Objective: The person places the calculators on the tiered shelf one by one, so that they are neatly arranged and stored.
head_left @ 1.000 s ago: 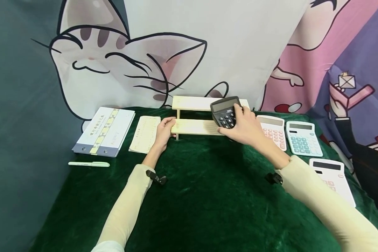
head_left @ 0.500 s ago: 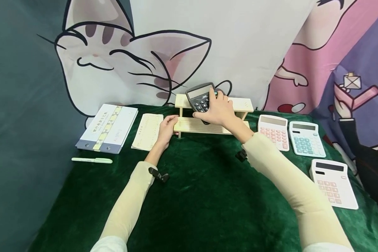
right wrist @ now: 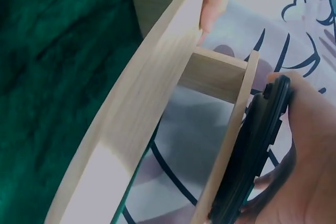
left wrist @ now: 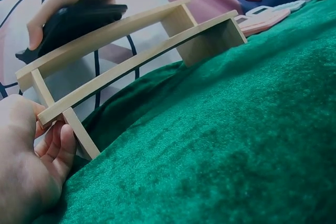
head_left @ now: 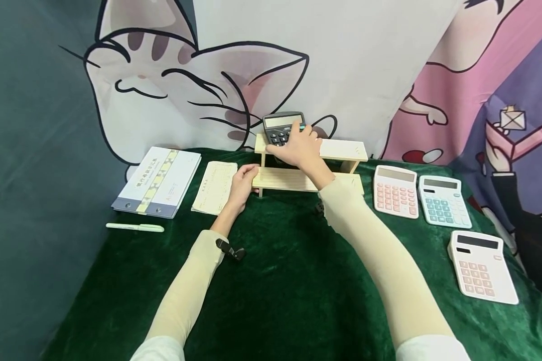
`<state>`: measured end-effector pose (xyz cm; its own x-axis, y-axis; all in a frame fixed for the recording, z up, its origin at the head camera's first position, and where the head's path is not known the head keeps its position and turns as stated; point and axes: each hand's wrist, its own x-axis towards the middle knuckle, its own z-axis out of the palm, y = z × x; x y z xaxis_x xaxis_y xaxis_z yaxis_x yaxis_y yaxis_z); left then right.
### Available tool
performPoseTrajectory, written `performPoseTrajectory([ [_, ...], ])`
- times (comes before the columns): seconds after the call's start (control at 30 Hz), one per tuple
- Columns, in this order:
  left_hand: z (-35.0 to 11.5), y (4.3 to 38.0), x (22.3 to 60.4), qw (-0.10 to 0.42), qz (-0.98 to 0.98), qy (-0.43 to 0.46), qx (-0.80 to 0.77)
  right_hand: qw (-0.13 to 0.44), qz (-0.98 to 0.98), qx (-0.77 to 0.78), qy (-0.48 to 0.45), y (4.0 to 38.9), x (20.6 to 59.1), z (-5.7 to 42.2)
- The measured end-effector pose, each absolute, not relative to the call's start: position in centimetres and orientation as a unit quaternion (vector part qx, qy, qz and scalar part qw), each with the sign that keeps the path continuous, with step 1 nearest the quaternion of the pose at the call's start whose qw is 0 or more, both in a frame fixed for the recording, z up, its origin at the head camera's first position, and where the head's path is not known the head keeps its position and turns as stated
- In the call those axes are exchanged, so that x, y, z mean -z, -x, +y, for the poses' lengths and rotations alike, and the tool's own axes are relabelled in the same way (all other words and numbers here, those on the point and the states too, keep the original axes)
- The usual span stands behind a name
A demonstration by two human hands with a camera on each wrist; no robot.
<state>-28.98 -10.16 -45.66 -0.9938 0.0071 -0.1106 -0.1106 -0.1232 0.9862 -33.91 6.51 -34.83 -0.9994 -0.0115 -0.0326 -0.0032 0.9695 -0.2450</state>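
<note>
A two-tier pale wooden shelf (head_left: 289,179) stands at the back of the cloth. My left hand (head_left: 241,186) grips the left end of its lower board, thumb above and fingers curled beneath, as the left wrist view shows. My right hand (head_left: 303,145) holds a black calculator (head_left: 279,128) by its sides, over the left part of the upper board. Its screen faces up and forward, and the hand covers some keys. From the right wrist view, the calculator (right wrist: 257,145) lies close along the upper board; whether its whole underside touches, I cannot tell.
Pink (head_left: 395,192), blue (head_left: 444,201) and white-pink (head_left: 483,267) calculators lie at the right. Left of the shelf are a yellowish paper pad (head_left: 214,188), white-and-blue bound books (head_left: 157,182) and a pale green pen (head_left: 135,227). A printed curtain (head_left: 366,65) hangs directly behind.
My right hand has carried the black calculator leftward and back, from the shelf's right part to above the left of the upper board. The left hand keeps its grip on the lower board.
</note>
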Motion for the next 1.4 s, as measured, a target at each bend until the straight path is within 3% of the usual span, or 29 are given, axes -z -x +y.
performPoseTrajectory([
  [0.77,-10.8,30.1,48.3,0.003,0.665,0.033,-0.746,0.056,0.988,0.067,-0.126,34.2,33.9,1.4],
  [1.1,-10.4,30.2,47.8,0.013,0.656,0.030,-0.754,0.058,0.984,0.125,-0.113,34.3,33.6,3.0],
  [1.4,-9.5,30.6,48.6,0.003,0.659,0.032,-0.752,0.009,0.969,0.231,-0.086,33.0,33.1,9.0],
])
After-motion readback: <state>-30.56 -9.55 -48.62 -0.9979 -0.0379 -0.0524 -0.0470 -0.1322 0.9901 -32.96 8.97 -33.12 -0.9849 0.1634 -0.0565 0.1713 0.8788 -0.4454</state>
